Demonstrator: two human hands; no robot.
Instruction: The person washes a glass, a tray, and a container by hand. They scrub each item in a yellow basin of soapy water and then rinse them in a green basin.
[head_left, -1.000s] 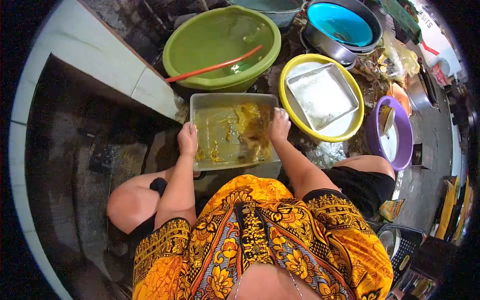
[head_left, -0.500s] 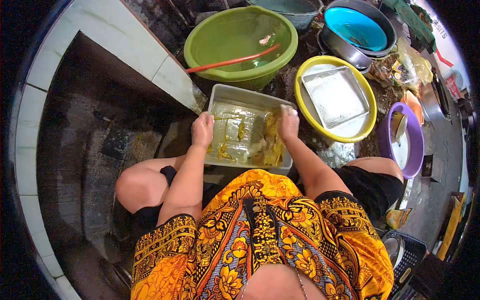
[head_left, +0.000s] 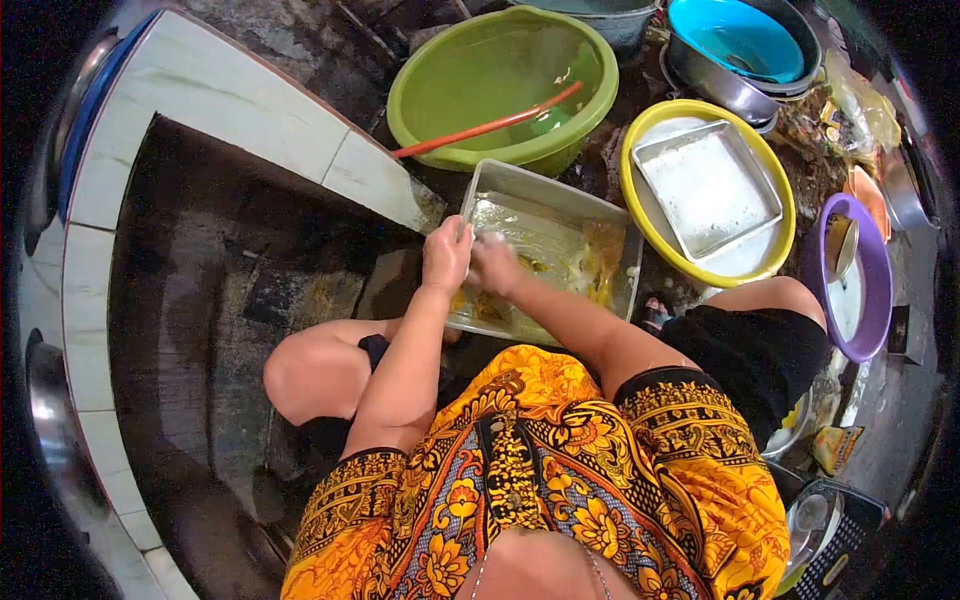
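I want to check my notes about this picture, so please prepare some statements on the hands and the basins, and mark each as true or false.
1. The left hand holds the left side of the box. True.
2. The hose crosses the rim of the green basin. True.
3. The right hand is in the green basin. False: it is at the box, close to the left hand.
4. The tray lies in the green basin. False: it lies in the yellow basin.
5. The purple basin stands left of the yellow basin. False: it stands to the right.
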